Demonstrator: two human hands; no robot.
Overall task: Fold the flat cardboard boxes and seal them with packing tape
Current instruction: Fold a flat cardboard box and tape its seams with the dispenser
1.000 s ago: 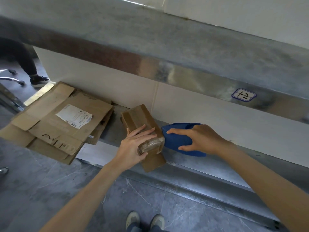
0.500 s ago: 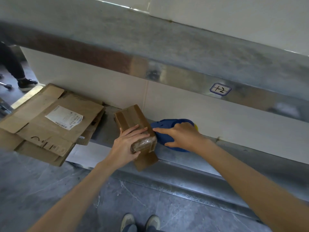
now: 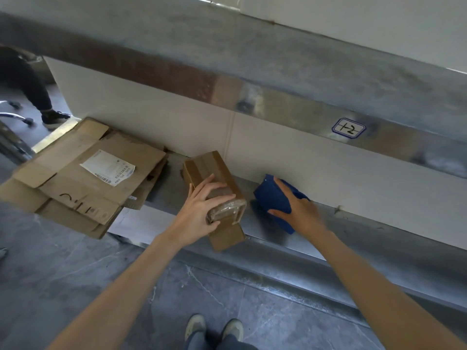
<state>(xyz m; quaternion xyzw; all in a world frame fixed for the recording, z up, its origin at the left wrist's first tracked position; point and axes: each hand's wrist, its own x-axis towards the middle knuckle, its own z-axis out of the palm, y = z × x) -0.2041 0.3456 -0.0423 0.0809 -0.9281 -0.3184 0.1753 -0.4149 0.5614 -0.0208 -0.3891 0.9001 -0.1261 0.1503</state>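
Now, left fingers [image 3: 222,197]: curled over the taped end of the folded cardboard box [image 3: 214,170], apparently pinning it on the metal ledge [image 3: 278,239] so the tape beds down.
Right fingers [image 3: 281,185]: clasping the blue tape dispenser [image 3: 274,198], near the box but apart, probably ready for another strip.
Left hand [image 3: 199,215]: wrist straight, forearm reaching forward.
Right hand [image 3: 303,210]: blurred, palm down.
Flat cardboard [image 3: 75,188]: stacked left, waiting.

Log: I read one sticker [image 3: 348,128] on the metal rail [image 3: 278,107], up and right of the flat cardboard stack [image 3: 63,198]: hand-inked "+2" inside a blue border. Shipping label [image 3: 107,168] on the stack's top sheet: barcode, print too blurred to read. Black marker strokes [image 3: 75,202] on the stack below the label: illegible.
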